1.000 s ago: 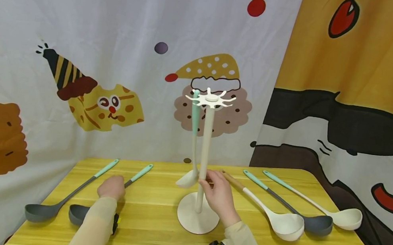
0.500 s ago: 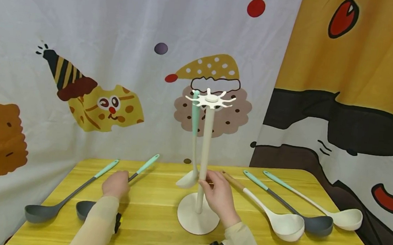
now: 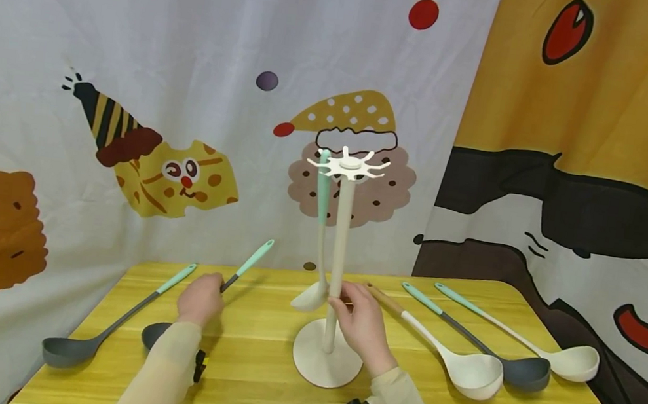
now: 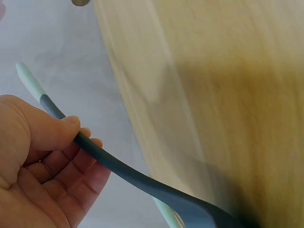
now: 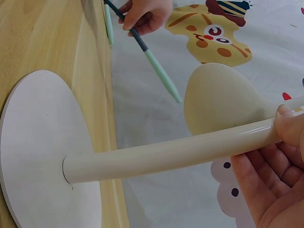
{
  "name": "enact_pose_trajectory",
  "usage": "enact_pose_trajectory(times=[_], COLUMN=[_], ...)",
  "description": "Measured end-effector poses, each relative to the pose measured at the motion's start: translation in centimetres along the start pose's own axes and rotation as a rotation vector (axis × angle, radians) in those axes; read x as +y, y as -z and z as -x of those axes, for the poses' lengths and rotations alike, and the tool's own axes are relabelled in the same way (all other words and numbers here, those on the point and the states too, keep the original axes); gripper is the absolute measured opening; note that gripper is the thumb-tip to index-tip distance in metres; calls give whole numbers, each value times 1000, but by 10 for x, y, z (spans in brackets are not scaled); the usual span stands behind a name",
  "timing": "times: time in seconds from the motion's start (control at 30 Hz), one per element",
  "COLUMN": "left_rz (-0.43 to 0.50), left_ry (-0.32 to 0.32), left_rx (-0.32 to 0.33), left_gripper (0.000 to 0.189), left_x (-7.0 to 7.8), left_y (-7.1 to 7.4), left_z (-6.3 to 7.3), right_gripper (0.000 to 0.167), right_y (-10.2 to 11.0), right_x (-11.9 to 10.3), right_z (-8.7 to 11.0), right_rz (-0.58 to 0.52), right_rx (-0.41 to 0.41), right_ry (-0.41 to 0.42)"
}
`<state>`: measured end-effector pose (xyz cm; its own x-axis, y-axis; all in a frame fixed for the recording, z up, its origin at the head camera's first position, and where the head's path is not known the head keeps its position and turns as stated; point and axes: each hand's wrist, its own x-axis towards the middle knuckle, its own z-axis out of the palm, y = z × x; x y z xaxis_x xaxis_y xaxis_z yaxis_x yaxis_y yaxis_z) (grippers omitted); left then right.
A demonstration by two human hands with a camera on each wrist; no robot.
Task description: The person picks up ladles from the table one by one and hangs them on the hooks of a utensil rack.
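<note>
My left hand (image 3: 200,299) pinches the dark grey shaft of a ladle (image 4: 118,167) between thumb and fingers. Its mint handle tip points up and away, and the bowl hangs lower, partly behind my sleeve. My right hand (image 3: 363,321) holds the post of a white utensil stand (image 5: 166,154), with the thumb on one side and fingers on the other. A ring of hooks (image 3: 350,164) tops the stand. From a left hook hangs a white ladle (image 3: 312,295) with a mint handle, its bowl beside the post near my right fingertips.
On the left of the wooden table (image 3: 245,385) lies another dark grey ladle (image 3: 71,352). To the right lie a white ladle with a wooden handle (image 3: 474,376), a grey ladle (image 3: 525,373) and a white mint-handled ladle (image 3: 574,363). A printed curtain (image 3: 228,40) hangs behind.
My left hand has lifted the grey ladle up and to the right, its handle tip now above the table's far edge. My right hand has stayed on the post.
</note>
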<state>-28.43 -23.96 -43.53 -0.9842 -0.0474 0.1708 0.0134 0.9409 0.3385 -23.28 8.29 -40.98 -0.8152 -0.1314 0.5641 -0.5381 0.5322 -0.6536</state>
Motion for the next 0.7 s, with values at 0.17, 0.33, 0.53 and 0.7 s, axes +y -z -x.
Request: enact_pose_trajectory(times=[0.17, 0.33, 0.53, 0.7], left_rz=[34, 56, 82, 120], left_ry=[-11, -25, -25, -30], left_rx=[23, 55, 87, 107], left_gripper=[15, 13, 11, 11], left_x=[8, 14, 23, 29], left_y=[1, 1, 5, 7], left_z=[0, -2, -2, -1], right_gripper=[21, 22, 22, 23], right_y=[-1, 0, 0, 0], right_x=[0, 0, -1, -1], right_z=[0, 0, 0, 0], right_rz=[7, 2, -2, 0], right_rx=[1, 3, 0, -1], right_ry=[-5, -5, -17, -19])
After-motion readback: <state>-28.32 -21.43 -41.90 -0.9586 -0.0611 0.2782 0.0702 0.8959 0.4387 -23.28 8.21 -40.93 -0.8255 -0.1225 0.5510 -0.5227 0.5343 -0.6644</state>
